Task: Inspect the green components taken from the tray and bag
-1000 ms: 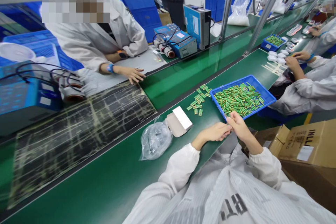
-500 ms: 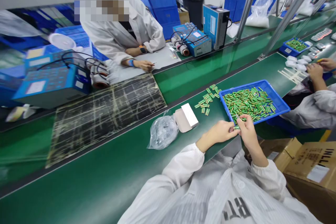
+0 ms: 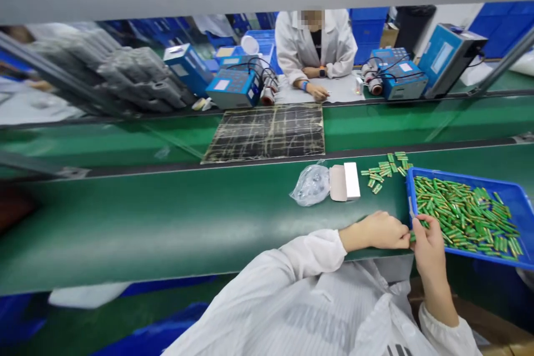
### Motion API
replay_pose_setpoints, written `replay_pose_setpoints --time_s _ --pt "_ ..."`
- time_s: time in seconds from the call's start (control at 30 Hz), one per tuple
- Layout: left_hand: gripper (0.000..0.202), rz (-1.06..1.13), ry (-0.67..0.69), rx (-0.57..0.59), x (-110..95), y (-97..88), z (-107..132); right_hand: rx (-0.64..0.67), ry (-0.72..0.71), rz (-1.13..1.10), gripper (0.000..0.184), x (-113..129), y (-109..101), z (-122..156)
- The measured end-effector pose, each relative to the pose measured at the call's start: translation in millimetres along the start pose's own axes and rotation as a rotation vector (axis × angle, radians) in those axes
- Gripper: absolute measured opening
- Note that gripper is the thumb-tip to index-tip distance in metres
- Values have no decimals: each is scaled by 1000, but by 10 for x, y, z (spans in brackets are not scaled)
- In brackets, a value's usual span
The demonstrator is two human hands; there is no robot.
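L hand [image 3: 381, 231], R hand [image 3: 429, 245] both pinching green cell [image 3: 413, 238], at blue tray [image 3: 459, 178] corner, open belt [image 3: 208, 222] leftward

A blue rectangular plastic tray [image 3: 517, 200] holds small green cylinders [image 3: 459, 217] with yellowish tips. The conveyor belt [image 3: 167, 222] is dark green. A flat black mat [image 3: 269, 132] carries pale crisscross lines. The person's fabric sleeve [image 3: 308, 256] is white, finely striped.

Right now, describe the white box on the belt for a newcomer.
On the long green conveyor belt, find the blue plastic tray at the right. Left of it, between scattered green cylinders and a crumpled clear plastic bag, lies the small white-and-tan cardboard box: the only white, flat item there.
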State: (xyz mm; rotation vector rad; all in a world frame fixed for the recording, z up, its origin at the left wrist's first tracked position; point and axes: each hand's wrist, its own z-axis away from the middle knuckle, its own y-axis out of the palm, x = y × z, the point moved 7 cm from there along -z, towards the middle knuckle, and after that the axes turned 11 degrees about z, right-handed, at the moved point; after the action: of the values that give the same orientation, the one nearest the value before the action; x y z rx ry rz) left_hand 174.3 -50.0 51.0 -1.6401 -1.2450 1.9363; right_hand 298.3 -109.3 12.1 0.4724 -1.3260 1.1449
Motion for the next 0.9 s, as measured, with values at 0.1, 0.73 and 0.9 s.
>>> replay_pose_setpoints --time_s 0.1,0.73,0.9 --pt "36 6 -26 -45 15 -69 12 -59 -66 42 57 62 -13 -13" --pt "25 874 -169 -276 25 239 -527 -316 -11 -597 44 209 -571 -352" --pt "28 1036 -152 -101 -85 460 -687 -885 -205 -150 43 54 -1416 -339"
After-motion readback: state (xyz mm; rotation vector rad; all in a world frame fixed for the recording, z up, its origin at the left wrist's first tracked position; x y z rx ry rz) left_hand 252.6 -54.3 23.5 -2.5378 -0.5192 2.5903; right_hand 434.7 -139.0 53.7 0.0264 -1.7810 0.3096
